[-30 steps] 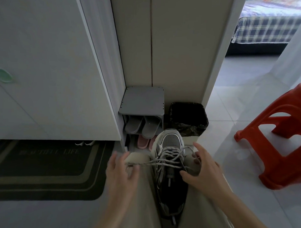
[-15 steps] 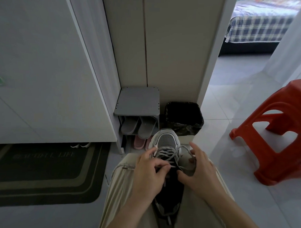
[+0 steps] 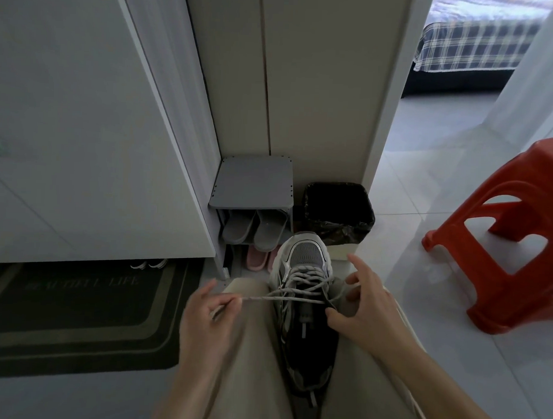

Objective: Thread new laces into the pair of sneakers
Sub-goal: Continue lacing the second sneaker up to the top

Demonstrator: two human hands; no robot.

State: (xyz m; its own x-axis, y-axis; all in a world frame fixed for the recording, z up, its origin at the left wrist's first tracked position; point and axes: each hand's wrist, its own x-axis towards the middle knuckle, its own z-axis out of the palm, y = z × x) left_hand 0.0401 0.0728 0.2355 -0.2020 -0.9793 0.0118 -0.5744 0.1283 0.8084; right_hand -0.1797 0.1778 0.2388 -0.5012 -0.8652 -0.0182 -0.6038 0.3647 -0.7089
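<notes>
Left of the sneaker (image 3: pixel 308 257), the left hand (image 3: pixel 205 313) pinches the lace (image 3: pixel 281 299) taut; the right hand (image 3: pixel 365 309) curls beside it, grip unclear; an even pull seems best.

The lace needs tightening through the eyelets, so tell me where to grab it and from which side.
Pinch the lace on its taut free stretch left of the sneaker, coming from the left, as the left hand does. That run lies straight across the left thigh, clear of the crossings.
</notes>
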